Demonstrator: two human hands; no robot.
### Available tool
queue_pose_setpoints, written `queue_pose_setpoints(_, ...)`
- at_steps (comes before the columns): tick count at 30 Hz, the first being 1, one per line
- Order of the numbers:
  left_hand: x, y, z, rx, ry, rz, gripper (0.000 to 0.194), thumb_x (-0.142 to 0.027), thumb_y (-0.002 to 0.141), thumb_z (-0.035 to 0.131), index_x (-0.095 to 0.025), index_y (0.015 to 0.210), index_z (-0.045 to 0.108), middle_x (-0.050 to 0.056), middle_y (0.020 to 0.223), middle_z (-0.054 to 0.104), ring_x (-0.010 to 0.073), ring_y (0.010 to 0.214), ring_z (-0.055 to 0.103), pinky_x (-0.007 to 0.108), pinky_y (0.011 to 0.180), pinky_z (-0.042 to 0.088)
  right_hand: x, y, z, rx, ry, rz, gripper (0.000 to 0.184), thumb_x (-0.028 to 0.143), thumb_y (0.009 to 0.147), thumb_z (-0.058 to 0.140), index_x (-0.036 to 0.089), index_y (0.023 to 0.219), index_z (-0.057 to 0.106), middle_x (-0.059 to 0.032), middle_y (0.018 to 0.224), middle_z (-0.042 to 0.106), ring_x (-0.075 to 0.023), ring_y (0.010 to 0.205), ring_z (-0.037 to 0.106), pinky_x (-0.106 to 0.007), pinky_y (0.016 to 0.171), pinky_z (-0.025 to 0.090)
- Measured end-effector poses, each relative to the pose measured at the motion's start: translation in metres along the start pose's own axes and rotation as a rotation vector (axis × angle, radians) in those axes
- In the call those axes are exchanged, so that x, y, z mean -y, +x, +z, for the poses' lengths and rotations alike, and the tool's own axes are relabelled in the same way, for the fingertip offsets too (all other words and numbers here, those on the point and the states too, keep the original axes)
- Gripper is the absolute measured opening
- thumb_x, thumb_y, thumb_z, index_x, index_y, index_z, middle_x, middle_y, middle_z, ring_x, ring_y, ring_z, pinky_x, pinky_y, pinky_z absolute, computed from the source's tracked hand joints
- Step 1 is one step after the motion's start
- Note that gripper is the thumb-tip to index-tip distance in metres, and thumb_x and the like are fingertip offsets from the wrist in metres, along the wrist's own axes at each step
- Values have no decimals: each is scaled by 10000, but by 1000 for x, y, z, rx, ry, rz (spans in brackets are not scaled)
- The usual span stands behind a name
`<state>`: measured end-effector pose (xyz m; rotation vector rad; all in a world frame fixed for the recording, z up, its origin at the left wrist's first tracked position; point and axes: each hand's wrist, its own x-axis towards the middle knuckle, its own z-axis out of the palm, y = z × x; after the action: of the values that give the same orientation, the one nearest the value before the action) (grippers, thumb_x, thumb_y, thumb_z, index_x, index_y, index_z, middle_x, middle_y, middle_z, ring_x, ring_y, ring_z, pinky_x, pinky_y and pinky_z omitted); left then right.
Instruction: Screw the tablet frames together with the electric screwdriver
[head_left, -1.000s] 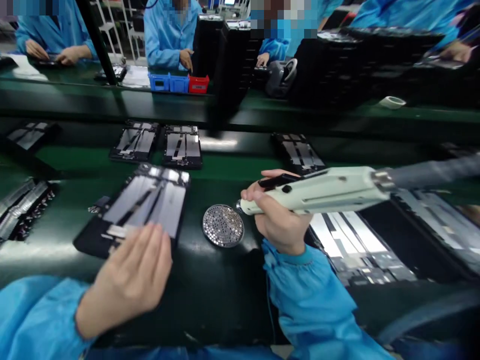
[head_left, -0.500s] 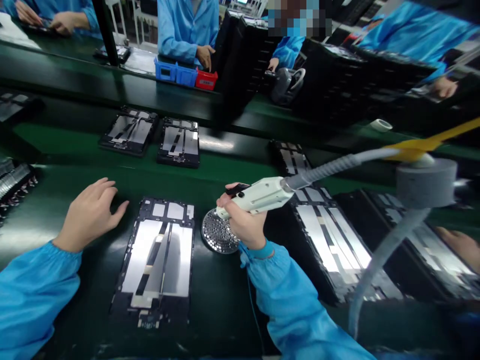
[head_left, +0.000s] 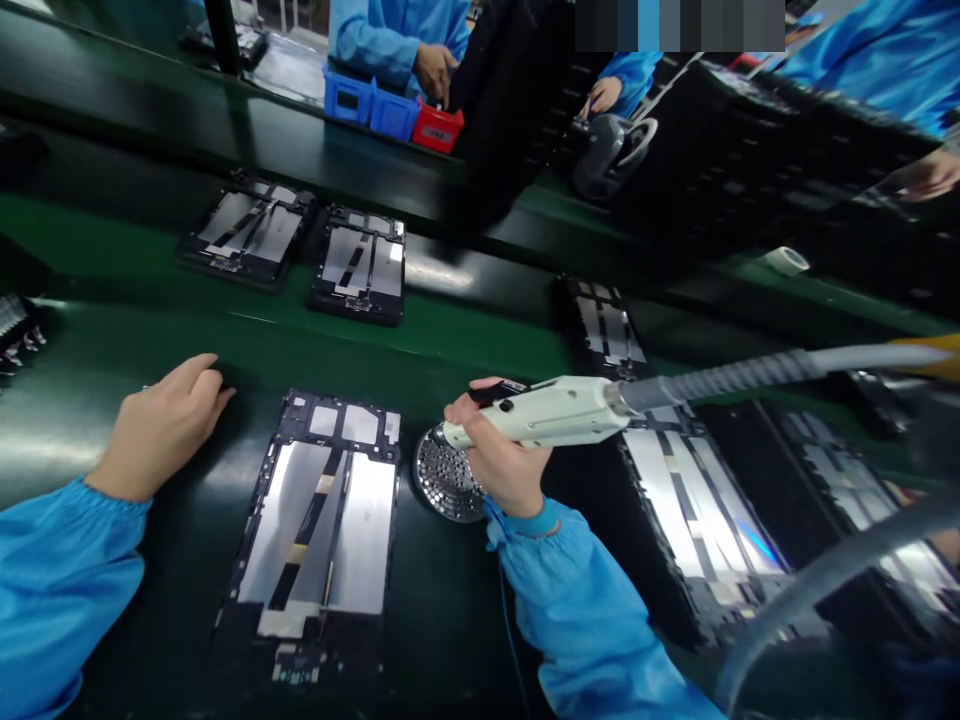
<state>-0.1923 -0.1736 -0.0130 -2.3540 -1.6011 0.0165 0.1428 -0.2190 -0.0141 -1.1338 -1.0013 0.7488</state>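
My right hand (head_left: 510,472) is wrapped round a pale green electric screwdriver (head_left: 566,410) with a black lever. The tool leans left, its front end over a round dish of small shiny screws (head_left: 442,480); its tip is hidden. Left of the dish lies an opened tablet (head_left: 367,520), its silver inner plate, dark ribbon cable and small connector board facing up. My left hand (head_left: 169,425) is to the left of this tablet, apart from it. Its fingers are curled in with the thumb close against them, and nothing shows in them.
Two opened tablets (head_left: 356,265) lie farther back on the green bench (head_left: 150,330). At right are more tablets (head_left: 682,500) and the screwdriver's grey cable (head_left: 720,385). Across the bench, co-workers in blue sleeves work near blue and red bins (head_left: 437,128) and tall black stacks (head_left: 517,90).
My left hand's fingers and thumb have drawn together from a spread pose. The view has shifted downward a little. My right hand still holds the screwdriver over the screw dish.
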Motion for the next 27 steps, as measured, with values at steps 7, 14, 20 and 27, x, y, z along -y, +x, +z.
queue_pose_setpoints(7,5,1,6,-3,-102,-13,419,-318,1082,285,-116,1009,645,134,1325,673,238,958,707,294,640,452,-5,-1,2,-42,-66,21,167,237,734,738,207,854,626,15,722,601,-157,658,592,-387,676,551)
queue_pose_setpoints(14,23,-3,-23,-144,-580,-143,404,-498,974,454,-209,994,735,14,1168,759,223,1000,722,357,841,594,11,-1,-2,-31,16,-32,227,215,770,743,216,973,640,35,699,604,-149,641,601,-383,679,556)
queue_pose_setpoints(20,-27,14,-64,-105,-848,82,310,-467,928,575,-226,951,770,25,1017,771,204,936,722,344,888,610,50,0,-12,-34,111,-143,211,189,779,748,236,967,664,36,722,596,-145,646,614,-358,650,550)
queue_pose_setpoints(27,-115,67,-18,-106,-1025,259,141,-230,885,654,-176,971,753,66,1054,759,158,841,734,272,749,637,54,1,-18,-21,110,-204,204,194,801,729,231,990,663,28,716,616,-159,647,618,-386,658,565)
